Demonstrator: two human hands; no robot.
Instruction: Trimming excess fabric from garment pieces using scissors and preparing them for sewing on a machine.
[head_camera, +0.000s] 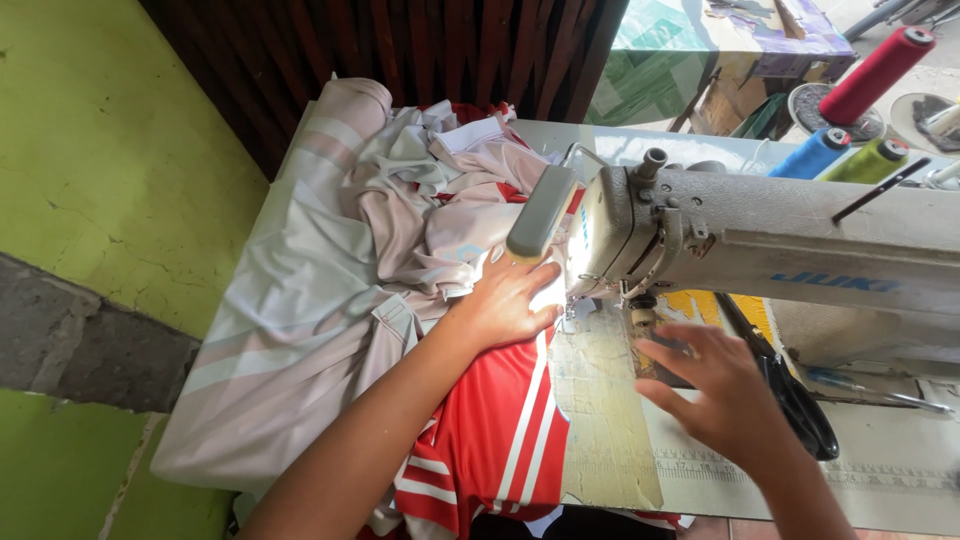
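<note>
Left hand (505, 305) fingers (535, 275) press red striped fabric (495, 430); right hand (715, 385) hovers apart.

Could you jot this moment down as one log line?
left hand flat on red striped fabric by needle | right hand open, blurred, over machine bed | scissors beside it

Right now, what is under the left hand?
The left hand presses flat on red striped fabric beside the sewing machine. Pale cloth lies beside it. The table beneath is covered.
</note>
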